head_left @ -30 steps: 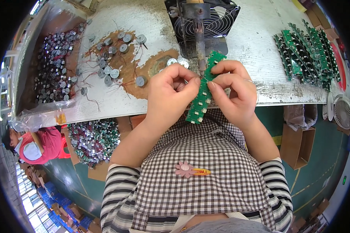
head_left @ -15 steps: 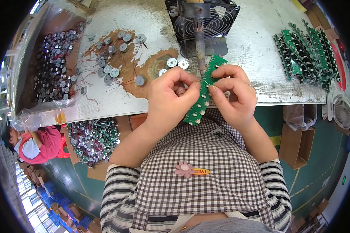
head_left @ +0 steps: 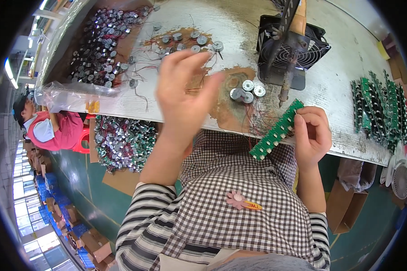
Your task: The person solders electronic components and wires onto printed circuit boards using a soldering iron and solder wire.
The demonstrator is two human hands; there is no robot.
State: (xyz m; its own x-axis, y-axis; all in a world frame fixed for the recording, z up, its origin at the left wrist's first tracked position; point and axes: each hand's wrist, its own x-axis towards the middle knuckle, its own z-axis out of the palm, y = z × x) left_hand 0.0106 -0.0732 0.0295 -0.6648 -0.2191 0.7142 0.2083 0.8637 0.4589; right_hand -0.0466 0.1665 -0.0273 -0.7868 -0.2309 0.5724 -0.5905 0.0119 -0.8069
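A long green circuit board strip (head_left: 276,132), lined with small pale parts, slants over the front edge of the table. My right hand (head_left: 315,135) pinches it near its upper right end between thumb and fingers. My left hand (head_left: 183,92), smeared by motion, is raised over the table with fingers apart and nothing visible in them. Several small round motors (head_left: 201,40) with thin red wires lie just beyond it, partly covered by the hand. A small cluster of motors (head_left: 248,86) sits between my hands, with red wires trailing toward the strip.
A soldering iron (head_left: 288,81) points down from a stand, its tip just beyond the strip, before a black fan (head_left: 319,52). Loose motors (head_left: 99,54) fill a box at left. Finished-looking green boards (head_left: 375,110) stack at right. Below left, another box (head_left: 124,144) is heaped; a person (head_left: 54,131) sits beyond.
My left hand has let go at the board and swung left over the loose motors. The right hand still holds the strip. The whole view has turned, shifting the table rightward.
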